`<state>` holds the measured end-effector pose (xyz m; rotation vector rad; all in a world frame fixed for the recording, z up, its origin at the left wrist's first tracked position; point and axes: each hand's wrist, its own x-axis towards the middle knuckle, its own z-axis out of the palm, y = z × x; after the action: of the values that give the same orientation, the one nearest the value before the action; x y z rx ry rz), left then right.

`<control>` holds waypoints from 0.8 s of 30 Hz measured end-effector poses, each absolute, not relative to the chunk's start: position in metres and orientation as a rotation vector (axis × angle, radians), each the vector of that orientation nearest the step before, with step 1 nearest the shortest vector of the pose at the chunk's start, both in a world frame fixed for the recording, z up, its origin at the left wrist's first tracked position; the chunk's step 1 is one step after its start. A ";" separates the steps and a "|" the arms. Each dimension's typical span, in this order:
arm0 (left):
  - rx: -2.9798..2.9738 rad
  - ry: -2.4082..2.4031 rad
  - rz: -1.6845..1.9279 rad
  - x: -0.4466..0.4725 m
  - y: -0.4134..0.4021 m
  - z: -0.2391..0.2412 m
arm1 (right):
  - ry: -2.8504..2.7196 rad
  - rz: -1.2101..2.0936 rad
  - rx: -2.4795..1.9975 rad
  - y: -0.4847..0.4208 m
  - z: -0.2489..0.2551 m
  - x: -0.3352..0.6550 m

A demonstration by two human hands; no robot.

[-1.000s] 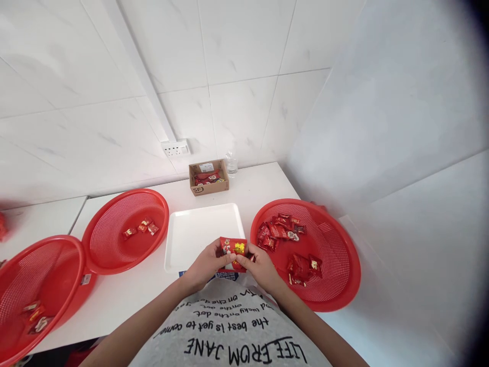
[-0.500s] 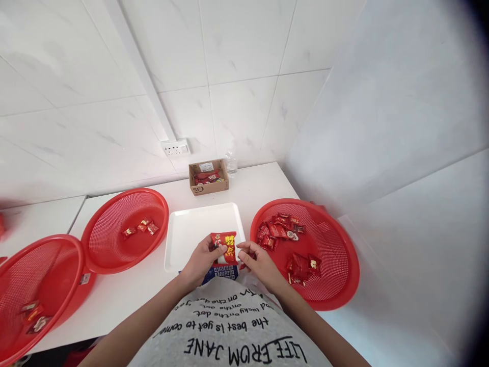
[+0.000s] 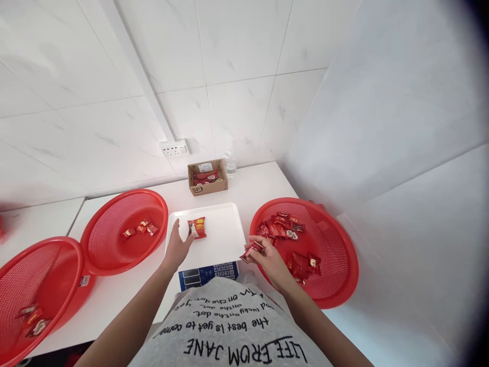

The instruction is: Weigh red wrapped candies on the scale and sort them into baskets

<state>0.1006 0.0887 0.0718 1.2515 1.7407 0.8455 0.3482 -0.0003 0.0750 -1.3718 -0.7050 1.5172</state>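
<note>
A red and yellow snack packet [image 3: 197, 228] lies on the white tray [image 3: 221, 244] of a scale, whose blue keypad panel [image 3: 208, 273] shows below it. Just left of the packet, my left hand [image 3: 179, 247] has its fingers apart and holds nothing. My right hand [image 3: 269, 257] is closed on a small red packet [image 3: 252, 251], over the gap between the tray and the right red basket [image 3: 344, 255]. That basket holds several red wrapped packets [image 3: 280, 227].
Two more red baskets, one further back [image 3: 110, 260] and one nearer [image 3: 72, 300], stand on the left with a few packets in each. An open cardboard box [image 3: 208, 188] of packets and a clear plastic bottle [image 3: 230, 164] stand by the wall.
The red and yellow packet has gone from my left hand onto the tray. My left hand has moved left and opened. My right hand still holds its small red packet, slightly further right.
</note>
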 end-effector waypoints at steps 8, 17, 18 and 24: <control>1.411 1.093 0.343 0.150 0.044 0.085 | -0.793 1.623 -1.251 0.001 0.069 0.326; 1.468 1.010 0.247 0.160 0.038 0.089 | -1.050 1.481 -1.364 -0.002 0.061 0.326; 1.459 1.035 0.261 0.159 0.039 0.088 | -1.042 1.421 -1.397 0.001 0.058 0.333; 1.217 1.207 0.387 0.154 0.045 0.090 | -1.210 1.038 -1.757 0.022 0.012 0.396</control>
<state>0.1539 0.0449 0.0895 1.2172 1.2072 0.3866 0.3961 0.0218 0.0119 -1.7571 -1.2100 1.0382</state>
